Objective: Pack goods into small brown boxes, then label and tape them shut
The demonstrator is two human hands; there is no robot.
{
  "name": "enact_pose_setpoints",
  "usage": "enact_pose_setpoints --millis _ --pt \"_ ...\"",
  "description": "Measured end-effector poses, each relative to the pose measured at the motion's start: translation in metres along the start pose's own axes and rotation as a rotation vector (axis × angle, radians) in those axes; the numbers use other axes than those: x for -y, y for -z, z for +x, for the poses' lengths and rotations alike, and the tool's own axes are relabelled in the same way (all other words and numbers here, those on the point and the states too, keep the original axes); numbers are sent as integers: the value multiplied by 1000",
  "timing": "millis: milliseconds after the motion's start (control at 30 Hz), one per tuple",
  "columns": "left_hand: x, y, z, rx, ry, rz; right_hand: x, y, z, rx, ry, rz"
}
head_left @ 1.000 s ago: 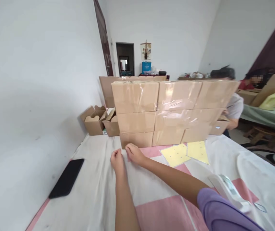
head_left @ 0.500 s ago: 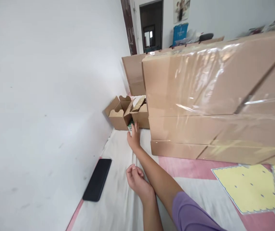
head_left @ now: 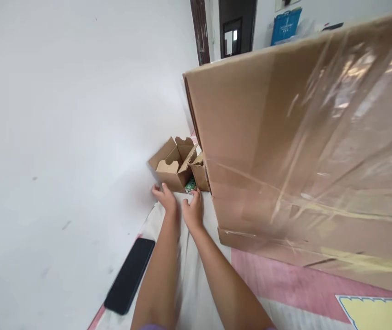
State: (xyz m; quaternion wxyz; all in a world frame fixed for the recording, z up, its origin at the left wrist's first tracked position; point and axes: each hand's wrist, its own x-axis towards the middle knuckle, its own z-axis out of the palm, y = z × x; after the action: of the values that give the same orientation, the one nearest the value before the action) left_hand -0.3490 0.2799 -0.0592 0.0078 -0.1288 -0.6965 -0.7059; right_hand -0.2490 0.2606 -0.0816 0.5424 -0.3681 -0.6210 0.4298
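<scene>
White wall beside the bench (head_left: 251,268): left hand (head_left: 166,198) has joined right hand (head_left: 193,211), fingers released, small box (head_left: 172,169) just ahead of them.

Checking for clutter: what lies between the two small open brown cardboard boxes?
A small green printed item, seen in the head view, near the right hand.

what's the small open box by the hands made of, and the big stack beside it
The small open box looks like plain brown cardboard, matte, with die-cut folded flaps. The big stack looks like the same brown cardboard, possibly corrugated, wrapped in clear film, probably plastic, which is glossy, wrinkled and reflects light.
</scene>
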Motion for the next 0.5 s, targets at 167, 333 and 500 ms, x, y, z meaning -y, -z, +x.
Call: enact_pose_setpoints --millis 167,333,500 --pt "24 -10 32 39 -53 -5 0 0 8 -29 -37 0" --pt "34 10 40 79 -109 0 4 5 17 -19 -102 22" --pt "22 25 33 70 -179 -71 12 4 11 -52 -127 54"
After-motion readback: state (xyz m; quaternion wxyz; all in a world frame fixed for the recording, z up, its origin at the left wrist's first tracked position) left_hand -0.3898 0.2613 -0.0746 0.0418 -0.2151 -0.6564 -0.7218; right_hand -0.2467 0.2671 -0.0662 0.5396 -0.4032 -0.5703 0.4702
